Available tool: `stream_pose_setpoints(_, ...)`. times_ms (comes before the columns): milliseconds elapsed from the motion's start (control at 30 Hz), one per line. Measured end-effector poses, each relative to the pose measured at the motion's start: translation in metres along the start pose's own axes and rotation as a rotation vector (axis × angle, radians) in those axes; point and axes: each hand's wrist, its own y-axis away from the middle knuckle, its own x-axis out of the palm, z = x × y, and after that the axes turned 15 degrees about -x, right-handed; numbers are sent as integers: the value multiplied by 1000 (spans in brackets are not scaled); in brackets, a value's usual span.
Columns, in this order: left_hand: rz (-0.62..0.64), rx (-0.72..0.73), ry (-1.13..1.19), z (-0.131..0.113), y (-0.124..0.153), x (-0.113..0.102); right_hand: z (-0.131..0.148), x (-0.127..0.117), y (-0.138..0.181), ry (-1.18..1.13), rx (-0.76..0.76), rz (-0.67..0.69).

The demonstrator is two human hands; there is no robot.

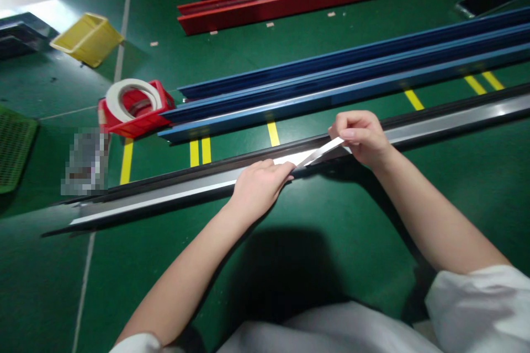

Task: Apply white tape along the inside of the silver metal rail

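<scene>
A long black channel rail [439, 124] with a silvery inner face lies across the green table. A white strip of adhesive tape [157, 197] runs along its near edge on the left. My left hand [263, 185] is closed over this near edge, its fingertips pressing where the strip meets the rail. Just to the right, my right hand [360, 135] pinches the lifted white strip between thumb and fingers, above the rail. From there the strip slants down to my left fingertips.
Blue channel rails [331, 91] lie beyond the black one, and red rails [290, 8] farther back. White tape rolls [118, 100] rest in a red bin [143, 127]. A yellow bin [93, 47], green basket [16, 149] and phone [485, 1] are also on the table.
</scene>
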Motion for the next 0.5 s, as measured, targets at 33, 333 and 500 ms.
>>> stream_pose_setpoints(33, 3, 3, 4, 0, 0, 0, 0, 0, 0, -5, -5, -13)
stream_pose_setpoints(333, 43, 54, 16, 8, 14, -6, 1, 11, 8, -52, 22, 2)
stream_pose_setpoints(500, 85, 63, 62, 26, 36, -8, 0, 23, 16, -21, 52, 116)
